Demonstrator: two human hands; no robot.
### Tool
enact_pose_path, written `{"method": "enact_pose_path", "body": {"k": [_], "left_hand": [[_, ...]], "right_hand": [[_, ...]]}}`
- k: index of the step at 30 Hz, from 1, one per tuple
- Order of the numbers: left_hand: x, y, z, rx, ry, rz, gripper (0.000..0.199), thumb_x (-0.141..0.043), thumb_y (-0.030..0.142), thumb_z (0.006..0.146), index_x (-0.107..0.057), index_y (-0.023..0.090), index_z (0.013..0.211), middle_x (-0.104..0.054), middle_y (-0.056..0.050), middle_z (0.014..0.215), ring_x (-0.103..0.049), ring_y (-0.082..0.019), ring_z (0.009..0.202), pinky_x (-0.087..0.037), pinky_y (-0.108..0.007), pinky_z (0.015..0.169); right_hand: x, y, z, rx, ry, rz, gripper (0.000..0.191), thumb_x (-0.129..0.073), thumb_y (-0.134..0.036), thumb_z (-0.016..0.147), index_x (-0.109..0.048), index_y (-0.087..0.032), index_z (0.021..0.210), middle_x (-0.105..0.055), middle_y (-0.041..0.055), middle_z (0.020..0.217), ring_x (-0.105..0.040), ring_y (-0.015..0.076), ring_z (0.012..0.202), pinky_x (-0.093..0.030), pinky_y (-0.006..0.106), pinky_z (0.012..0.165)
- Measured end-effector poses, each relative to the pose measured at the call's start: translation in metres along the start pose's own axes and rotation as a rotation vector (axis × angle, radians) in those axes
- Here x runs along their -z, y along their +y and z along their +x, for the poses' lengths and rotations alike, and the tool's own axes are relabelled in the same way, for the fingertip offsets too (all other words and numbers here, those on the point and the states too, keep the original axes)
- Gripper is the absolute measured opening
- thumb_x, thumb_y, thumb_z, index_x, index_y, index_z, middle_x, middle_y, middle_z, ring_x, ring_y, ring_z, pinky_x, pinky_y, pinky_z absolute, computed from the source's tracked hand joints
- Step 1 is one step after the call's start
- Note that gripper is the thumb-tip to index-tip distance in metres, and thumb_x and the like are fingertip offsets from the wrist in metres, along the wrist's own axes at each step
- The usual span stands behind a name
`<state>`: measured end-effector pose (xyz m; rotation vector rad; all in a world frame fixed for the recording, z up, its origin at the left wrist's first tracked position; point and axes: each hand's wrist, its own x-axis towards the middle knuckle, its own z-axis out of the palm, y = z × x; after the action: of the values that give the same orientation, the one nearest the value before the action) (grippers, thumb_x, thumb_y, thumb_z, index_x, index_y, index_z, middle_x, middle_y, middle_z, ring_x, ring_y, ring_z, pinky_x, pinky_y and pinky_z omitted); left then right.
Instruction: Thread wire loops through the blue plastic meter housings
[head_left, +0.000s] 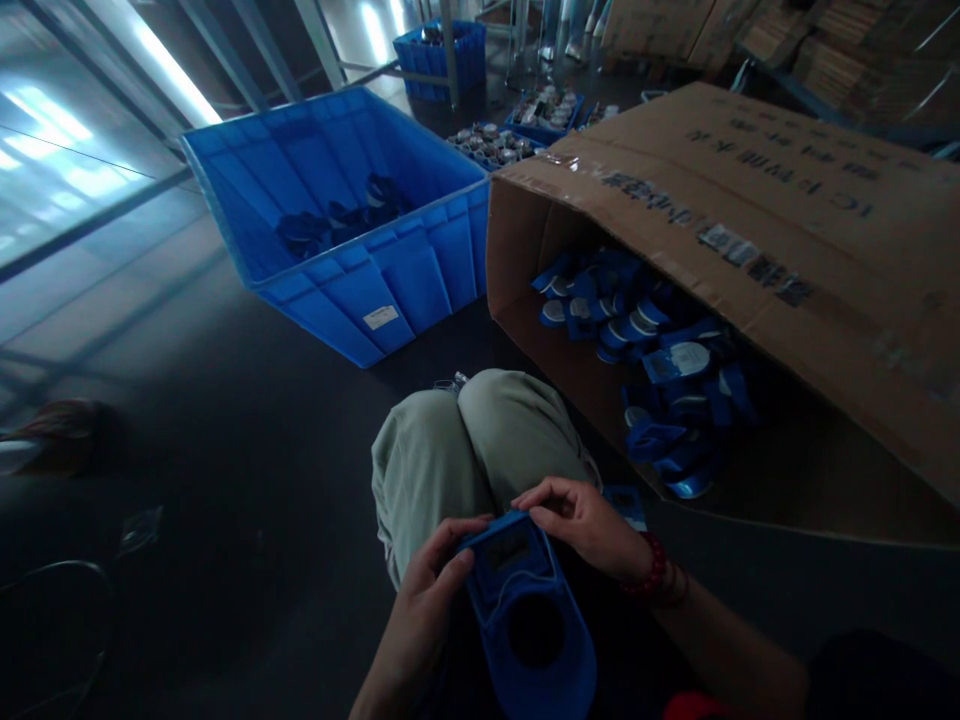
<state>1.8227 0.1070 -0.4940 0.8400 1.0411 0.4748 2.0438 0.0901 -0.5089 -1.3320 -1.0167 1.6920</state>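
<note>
A blue plastic meter housing [487,610] lies over my lap, with a rectangular window near its far end and a large round opening nearer me. My left hand [431,580] grips its left edge, thumb on top and fingers along the side. The fingertips of my right hand [581,525] pinch the far right corner, and a red bead bracelet circles that wrist. Whether a small part sits between the right fingers is hidden. Behind the right hand, another blue piece [626,505] lies on the floor by the carton.
A brown carton [750,190] lies on its side at right, holding many blue housings [637,330]. Ahead stands a blue bin [420,270] with dark blue pieces inside. Trays of parts [499,147] and another blue bin [469,55] stand farther back. A clear plastic bag [141,530] lies left.
</note>
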Motion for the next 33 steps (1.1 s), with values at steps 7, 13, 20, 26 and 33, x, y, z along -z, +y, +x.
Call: {"method": "enact_pose_path", "body": {"k": [7, 13, 20, 26, 33], "left_hand": [[0.001, -0.018, -0.007, -0.01, 0.057, 0.015, 0.034, -0.054, 0.042, 0.089, -0.062, 0.022, 0.115, -0.061, -0.008, 0.129, -0.057, -0.028, 0.118, -0.044, -0.042, 0.102], [0.0, -0.024, -0.012, -0.012, 0.06, 0.038, 0.037, -0.051, 0.043, 0.09, -0.058, 0.023, 0.121, -0.058, -0.009, 0.134, -0.052, -0.027, 0.124, -0.041, -0.044, 0.106], [-0.01, -0.03, -0.016, -0.053, 0.02, -0.03, 0.037, -0.059, 0.038, 0.087, -0.054, 0.025, 0.121, -0.055, -0.01, 0.136, -0.053, -0.027, 0.123, -0.04, -0.043, 0.106], [-0.013, -0.049, -0.023, -0.007, -0.101, -0.212, 0.073, -0.068, 0.034, 0.082, -0.027, 0.029, 0.142, -0.046, -0.015, 0.144, -0.05, -0.029, 0.127, -0.04, -0.045, 0.106], [-0.023, -0.041, -0.024, 0.031, -0.048, -0.163, 0.075, -0.061, 0.041, 0.084, -0.021, 0.024, 0.145, -0.043, -0.017, 0.145, -0.043, -0.031, 0.132, -0.033, -0.05, 0.111]], "right_hand": [[0.0, 0.004, -0.005, 0.013, 0.012, -0.053, 0.022, -0.059, -0.035, 0.088, -0.067, -0.019, 0.1, -0.071, 0.0061, 0.102, -0.065, 0.0199, 0.101, -0.05, 0.035, 0.09], [0.008, 0.009, -0.014, 0.012, -0.02, 0.018, 0.019, -0.064, -0.032, 0.085, -0.065, -0.02, 0.099, -0.069, 0.0077, 0.111, -0.064, 0.0193, 0.106, -0.05, 0.037, 0.094], [0.013, 0.016, -0.031, -0.029, -0.1, 0.17, 0.027, -0.067, -0.027, 0.082, -0.061, -0.021, 0.108, -0.063, 0.0075, 0.123, -0.059, 0.019, 0.116, -0.045, 0.039, 0.102], [0.016, 0.035, -0.049, -0.075, -0.18, 0.41, 0.085, -0.075, -0.024, 0.075, -0.027, -0.032, 0.145, -0.03, 0.01, 0.153, -0.039, 0.0235, 0.136, -0.041, 0.041, 0.107], [0.011, 0.034, -0.053, -0.01, -0.151, 0.328, 0.071, -0.065, -0.034, 0.085, -0.028, -0.031, 0.146, -0.025, 0.0068, 0.156, -0.027, 0.021, 0.142, -0.023, 0.045, 0.118]]}}
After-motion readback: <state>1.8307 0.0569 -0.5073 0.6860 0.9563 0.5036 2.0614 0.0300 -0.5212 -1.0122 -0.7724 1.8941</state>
